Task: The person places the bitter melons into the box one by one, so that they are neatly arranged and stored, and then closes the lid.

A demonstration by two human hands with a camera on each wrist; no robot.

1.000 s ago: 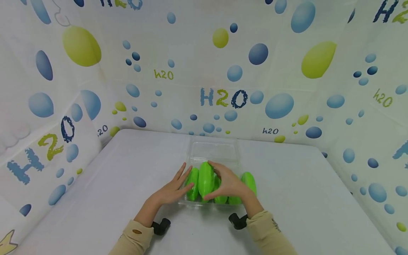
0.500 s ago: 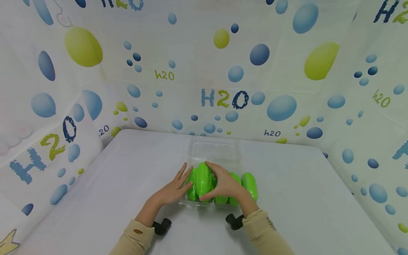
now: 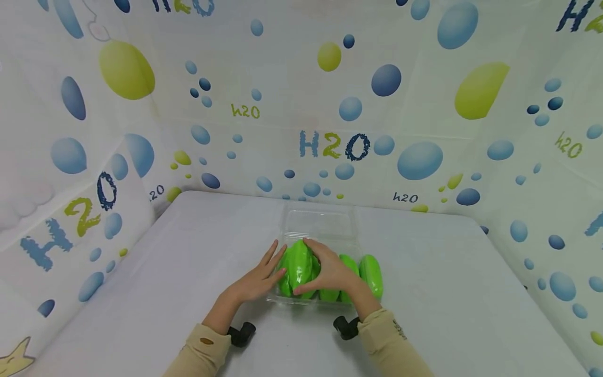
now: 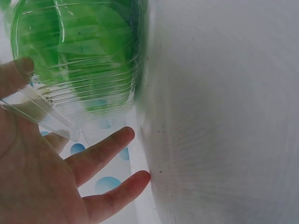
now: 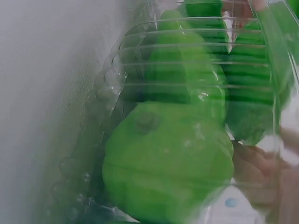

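Several bright green, ridged, cucumber-like toys (image 3: 328, 295) lie side by side in a clear plastic container (image 3: 278, 300). My right hand (image 3: 335, 269) holds one cucumber-like toy (image 3: 299, 264) between thumb and fingers, above the left part of the container. It leans on the leftmost green toy (image 3: 284, 288), which it partly covers. My left hand (image 3: 252, 281) is at the container's left side, fingers spread and fairly straight. In the left wrist view, the fingertips (image 4: 23, 66) of that hand touch the clear wall. A rounded green end (image 5: 168, 158) fills much of the right wrist view, seen through plastic.
Behind the base, the container's lid (image 3: 320, 224) lies folded back on the white table (image 3: 216, 230). Another green toy (image 3: 371, 275) sits just right of the container. A patterned cloth (image 3: 325, 78) hangs behind the table and along its sides.
My right hand has shifted slightly left with the held green toy, which now overlaps more of the leftmost one. My left hand stays nearly in place.
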